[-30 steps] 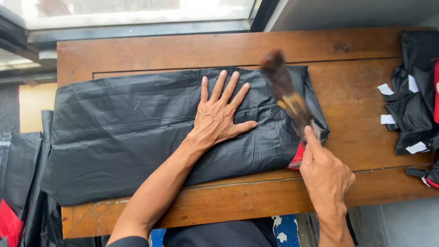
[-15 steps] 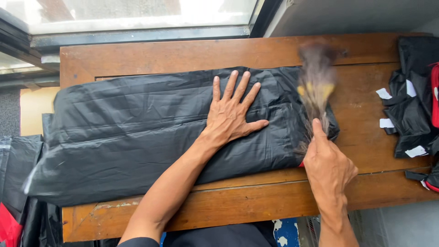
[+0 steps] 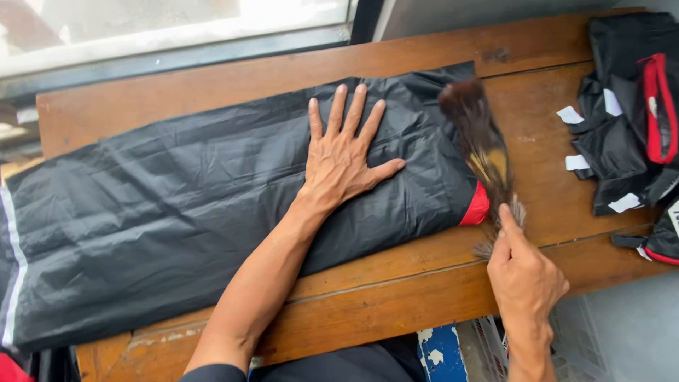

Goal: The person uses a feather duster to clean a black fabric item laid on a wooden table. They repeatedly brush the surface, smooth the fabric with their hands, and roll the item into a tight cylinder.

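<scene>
My right grip (image 3: 525, 277) is closed around the handle of a feather duster (image 3: 483, 150), thumb laid along it; the brush reaches up and away from that hand, blurred, its dark tip over the right end of the black garment (image 3: 212, 205). My left grip (image 3: 344, 157) lies flat on that garment, fingers spread wide, palm pressing the cloth just left of the brush. The garment stretches far to the left of both hands across the wooden table (image 3: 396, 290), a red edge (image 3: 478, 207) showing beside the brush. Well off to the right of my right hand, a pile of black and red clothes (image 3: 633, 106) with white tags sits on the table.
</scene>
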